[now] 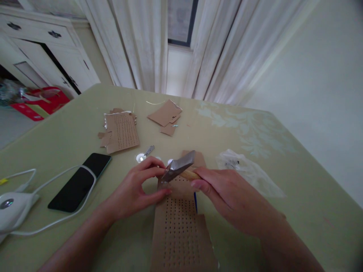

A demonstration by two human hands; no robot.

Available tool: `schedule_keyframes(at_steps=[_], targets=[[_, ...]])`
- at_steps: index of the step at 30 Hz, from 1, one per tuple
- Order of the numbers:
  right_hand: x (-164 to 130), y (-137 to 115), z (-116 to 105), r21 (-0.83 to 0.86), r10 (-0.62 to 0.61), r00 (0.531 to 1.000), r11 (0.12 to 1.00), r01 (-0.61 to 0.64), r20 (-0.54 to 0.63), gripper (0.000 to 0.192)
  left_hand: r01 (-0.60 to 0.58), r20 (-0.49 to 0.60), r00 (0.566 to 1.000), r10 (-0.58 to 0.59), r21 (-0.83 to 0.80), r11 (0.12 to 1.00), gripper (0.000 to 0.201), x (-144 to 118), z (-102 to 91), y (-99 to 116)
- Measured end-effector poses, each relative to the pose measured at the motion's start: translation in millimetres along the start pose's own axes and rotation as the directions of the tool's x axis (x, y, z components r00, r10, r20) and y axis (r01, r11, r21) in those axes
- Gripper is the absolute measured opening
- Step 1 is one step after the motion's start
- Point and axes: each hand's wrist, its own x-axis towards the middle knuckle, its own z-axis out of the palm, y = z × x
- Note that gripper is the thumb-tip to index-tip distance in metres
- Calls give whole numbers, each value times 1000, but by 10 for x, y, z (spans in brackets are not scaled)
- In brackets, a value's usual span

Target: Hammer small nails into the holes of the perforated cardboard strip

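Note:
My right hand [232, 196] grips the pale wooden handle of a hammer [180, 165], its grey metal head tilted over a strip of brown cardboard [181, 234]. Rows of small punched holes run along that strip. Beside the hammer head, my left hand [141, 187] has its thumb and forefinger curled toward each other above the cardboard. Whatever sits between those fingertips is hidden by the head. Beyond the left hand lie a small white disc [141, 157] and several thin metal pins [149, 150].
A phone [81, 181] and a white device with a cable [17, 211] lie at left. Punched cardboard [121, 132] and torn pieces [166, 113] are farther back. At right is a clear plastic bag [249, 170]. Curtains and a white cabinet [51, 45] stand behind the table.

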Motion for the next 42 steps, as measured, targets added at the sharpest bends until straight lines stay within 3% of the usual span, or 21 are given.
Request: schedule_keyframes(at_steps=[5,9,16,18,20,22,24,27,31,42], targets=[[38,12,48,-38,-28,997,999,30,65,28,12,3,1000,-12,-3,1000,29,-11,-2,-23],[36,17,30,21,18,998,1000,-19,57,30,14,-11,1000,-14,-3,1000,30,-10,-9,-25],[25,46,-2,-15,11,997,1000,-10,79,30,24,-5,1000,-24,-46,999,32,-8,-24,-28],[17,63,-41,-10,22,998,1000,-21,53,33,31,-64,997,-35,-60,998,34,-8,-26,-106],[12,89,-76,-22,36,999,999,-36,31,35,85,-193,978,-81,14,996,28,0,-21,-246],[14,121,-89,-52,50,998,997,-49,23,36,195,-340,933,-121,192,962,28,14,-5,-430],[23,149,-78,-75,52,998,996,-50,27,37,279,-407,907,-112,380,882,34,30,20,-613],[39,163,-50,-60,37,999,998,-35,37,38,291,-341,934,-110,543,788,41,47,60,-798],[48,142,-50,-17,38,998,999,-38,42,37,287,-263,953,-150,626,725,38,58,95,-847],[73,138,-33,-34,54,997,998,-52,52,36,298,-217,954,-207,608,736,30,64,81,-788]])
